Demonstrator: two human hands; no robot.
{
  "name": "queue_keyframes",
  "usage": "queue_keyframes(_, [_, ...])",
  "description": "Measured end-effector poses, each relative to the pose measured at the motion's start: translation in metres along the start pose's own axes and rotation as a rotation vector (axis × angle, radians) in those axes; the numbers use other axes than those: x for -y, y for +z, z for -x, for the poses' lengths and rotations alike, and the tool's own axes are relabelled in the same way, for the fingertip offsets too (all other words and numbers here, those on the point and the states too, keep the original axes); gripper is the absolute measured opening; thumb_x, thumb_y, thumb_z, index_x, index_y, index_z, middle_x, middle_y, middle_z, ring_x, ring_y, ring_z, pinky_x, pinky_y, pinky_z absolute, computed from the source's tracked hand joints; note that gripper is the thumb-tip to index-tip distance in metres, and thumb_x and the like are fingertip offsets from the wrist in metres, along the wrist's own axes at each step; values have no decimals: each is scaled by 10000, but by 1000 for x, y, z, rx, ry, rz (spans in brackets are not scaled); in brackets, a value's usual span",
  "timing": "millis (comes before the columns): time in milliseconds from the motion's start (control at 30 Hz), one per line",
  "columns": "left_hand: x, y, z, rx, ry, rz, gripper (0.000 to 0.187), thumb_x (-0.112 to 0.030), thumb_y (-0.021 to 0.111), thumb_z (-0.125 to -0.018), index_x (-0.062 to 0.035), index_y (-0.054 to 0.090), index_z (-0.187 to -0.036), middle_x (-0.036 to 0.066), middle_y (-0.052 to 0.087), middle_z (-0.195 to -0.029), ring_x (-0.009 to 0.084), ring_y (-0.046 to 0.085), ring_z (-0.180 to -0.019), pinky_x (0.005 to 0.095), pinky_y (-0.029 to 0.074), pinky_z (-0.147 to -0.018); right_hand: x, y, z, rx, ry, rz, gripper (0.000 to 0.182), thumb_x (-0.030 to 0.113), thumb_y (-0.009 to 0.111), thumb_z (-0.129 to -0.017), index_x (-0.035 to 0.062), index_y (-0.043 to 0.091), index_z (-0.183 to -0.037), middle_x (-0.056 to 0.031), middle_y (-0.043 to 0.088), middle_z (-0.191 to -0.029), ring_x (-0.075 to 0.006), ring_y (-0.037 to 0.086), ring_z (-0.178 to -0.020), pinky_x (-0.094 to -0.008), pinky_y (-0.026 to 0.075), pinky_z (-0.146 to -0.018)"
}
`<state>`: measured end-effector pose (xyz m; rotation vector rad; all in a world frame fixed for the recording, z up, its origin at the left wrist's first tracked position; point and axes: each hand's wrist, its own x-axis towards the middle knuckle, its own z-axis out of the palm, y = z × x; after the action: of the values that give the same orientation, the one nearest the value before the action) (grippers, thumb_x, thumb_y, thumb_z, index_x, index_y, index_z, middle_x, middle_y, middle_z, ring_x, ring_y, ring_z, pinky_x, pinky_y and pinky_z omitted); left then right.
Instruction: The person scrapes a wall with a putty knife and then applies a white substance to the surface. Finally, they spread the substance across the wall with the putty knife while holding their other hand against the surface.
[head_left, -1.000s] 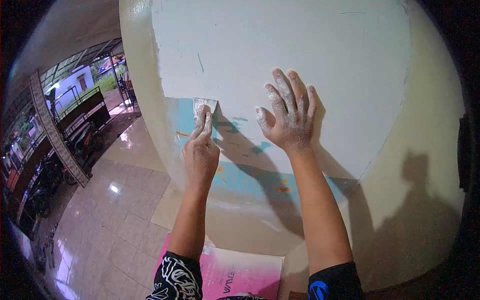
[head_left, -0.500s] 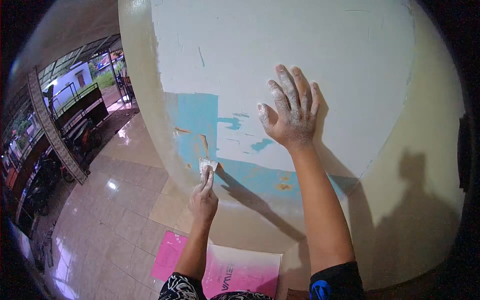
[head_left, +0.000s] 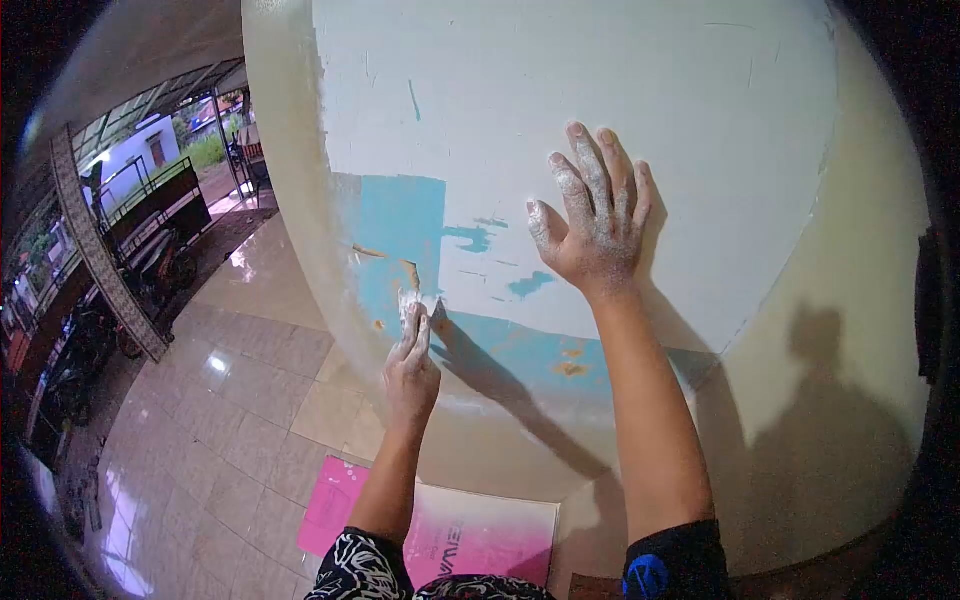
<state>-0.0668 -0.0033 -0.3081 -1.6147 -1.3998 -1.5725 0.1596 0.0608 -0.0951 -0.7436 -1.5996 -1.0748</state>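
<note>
My left hand [head_left: 410,375] is closed around a small white-smeared scraper [head_left: 430,304], its fingers pointing up along the blade. The blade lies against the lower part of a turquoise patch [head_left: 400,215] on the wall, right at a brown, lifted paint edge [head_left: 412,272]. Flat on the white-coated wall area [head_left: 480,90], to the right and higher up, rests my right hand [head_left: 600,235] with fingers spread. White powder covers its fingers and the back of the hand. The scraper's handle is hidden in my left hand.
A pink and white cardboard sheet [head_left: 485,535] lies on the floor by the wall's base. Glossy tiles [head_left: 230,400] stretch to the left. Beyond them stand a patterned post [head_left: 105,250], a dark railing and parked motorbikes. Brown spots [head_left: 570,369] mark the lower turquoise strip.
My left hand has pushed the scraper slightly upward along the brown paint edge. My right hand stays flat on the wall, and the whole view has shifted a little.
</note>
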Motion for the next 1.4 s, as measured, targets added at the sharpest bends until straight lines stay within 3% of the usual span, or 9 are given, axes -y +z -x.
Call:
queue_keyframes(100, [-21,-13,-20,40,-75,-20,494,107,532,-822,-46,669,-1271,147,586,-1423,339,697,-1003,391,560,-817,2,-5,-2,3,4,3,427,411,627,-885,194,628,-1254,0,391,-1603,-221,289,-1509,-577,171,-1211])
queue_keyframes(433, [-20,-13,-33,-21,17,0,569,93,596,-782,-52,627,-1332,142,564,-1451,340,658,-1171,379,558,-900,17,-8,19,14,12,-3,406,397,626,-883,180,639,-1226,-7,414,-1589,-243,328,-1489,-594,221,-1184])
queue_keyframes(500, [-19,-10,-34,-69,48,19,553,112,572,-803,-49,626,-1330,151,564,-1447,350,633,-1216,390,549,-941,21,-6,29,-27,10,-21,399,391,626,-885,181,638,-1225,-2,412,-1590,-238,323,-1492,-586,212,-1190])
queue_keyframes(567, [-22,-11,-37,-43,19,106,547,161,433,-852,-4,607,-1343,180,530,-1469,339,531,-1346,411,485,-1065,24,-5,36,-21,16,-23,398,394,627,-886,184,638,-1224,3,409,-1592,-234,317,-1495,-576,207,-1197])
queue_keyframes(833, [-35,-19,-38,-15,-50,72,610,169,433,-842,-47,589,-1391,115,527,-1490,277,526,-1360,360,487,-1056,34,-15,66,-22,12,-26,412,390,636,-881,176,640,-1233,-10,411,-1590,-248,309,-1498,-580,210,-1195])
queue_keyframes(1167, [-27,-17,-37,-57,8,116,638,179,462,-801,-42,589,-1385,147,510,-1499,290,509,-1375,356,465,-1081,46,-8,89,-29,11,-16,401,386,638,-878,175,640,-1218,-4,437,-1571,-242,327,-1490,-578,208,-1198])
queue_keyframes(1233, [-24,-19,-33,-103,22,83,593,137,497,-799,-55,630,-1345,112,553,-1466,302,619,-1243,363,540,-939,47,-7,84,-25,22,-28,407,396,637,-877,174,640,-1218,-7,443,-1568,-245,331,-1487,-575,213,-1195])
queue_keyframes(1300, [-19,-29,-13,-71,41,39,542,140,496,-824,-2,611,-1334,174,542,-1464,332,563,-1311,382,504,-1010,48,0,82,-50,7,-5,401,404,628,-883,178,642,-1214,-6,439,-1571,-242,337,-1483,-574,214,-1196])
queue_keyframes(1400, [14,-27,53,18,-10,39,548,140,491,-824,-22,617,-1333,166,549,-1457,329,593,-1264,389,529,-947,45,-1,86,-44,12,-10,380,406,609,-895,185,647,-1201,1,420,-1584,-233,324,-1489,-568,205,-1201])
